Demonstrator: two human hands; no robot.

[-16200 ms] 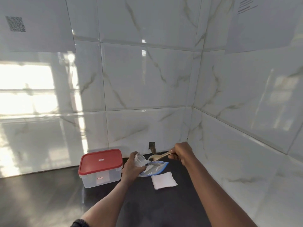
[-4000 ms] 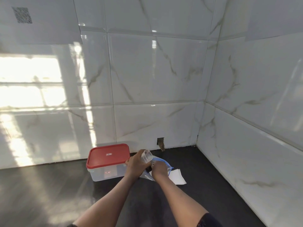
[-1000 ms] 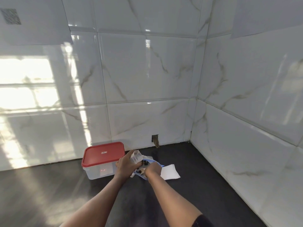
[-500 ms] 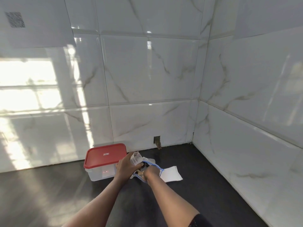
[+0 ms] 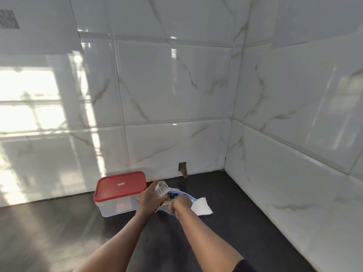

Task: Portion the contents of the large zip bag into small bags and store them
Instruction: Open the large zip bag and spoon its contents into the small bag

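The person leans over a dark, glossy stone counter, working towards its back right corner, where 2 walls of white marble-look tile meet. The left hand grips a small clear plastic bag, fingers wrapped round its lower part and its open mouth tipped up and to the right. Just beside it, the right hand sits knuckles-up at the mouth of the large clear zip bag with a blue seal strip, which lies flat on the counter. Its fingers are clenched round what looks like a pale wooden spoon, though only a sliver shows between the 2 hands. Dark bits show inside the large bag's mouth.

A flat white sheet-like stack lies partly under the large bag on its right side. To the left, touching or nearly touching the left wrist, stands 1 clear rectangular plastic tub with a red lid, lid on, close to the counter's back edge. Low in the back wall there is a small square hole. A sheet of paper with a printed code hangs high on the left.
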